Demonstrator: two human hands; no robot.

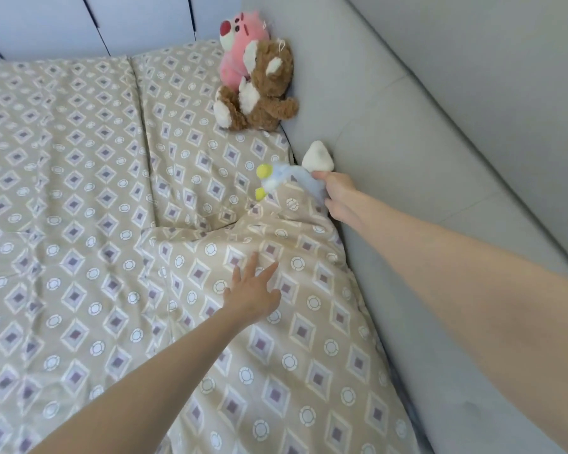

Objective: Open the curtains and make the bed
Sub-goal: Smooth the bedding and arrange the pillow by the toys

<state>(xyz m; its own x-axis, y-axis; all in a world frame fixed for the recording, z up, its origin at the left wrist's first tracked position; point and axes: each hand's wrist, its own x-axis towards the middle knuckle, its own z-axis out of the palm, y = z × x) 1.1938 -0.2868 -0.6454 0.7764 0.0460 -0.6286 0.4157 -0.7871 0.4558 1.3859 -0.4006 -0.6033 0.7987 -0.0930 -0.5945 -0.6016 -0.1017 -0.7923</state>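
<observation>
Against grey headboard (407,132), right hand (338,198) pinching plush toy (286,181), left hand (253,293) flat on duvet (112,257)

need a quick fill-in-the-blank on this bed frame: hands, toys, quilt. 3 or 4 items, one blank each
1. The right hand grips a pale blue soft toy with ____ feet.
2. The left hand rests with straight fingers on the patterned ____.
3. The brown teddy bear sits in front of a ____ plush toy.
4. Both plush toys lean near the grey ____.

Missing words: yellow; quilt; pink; headboard
</observation>
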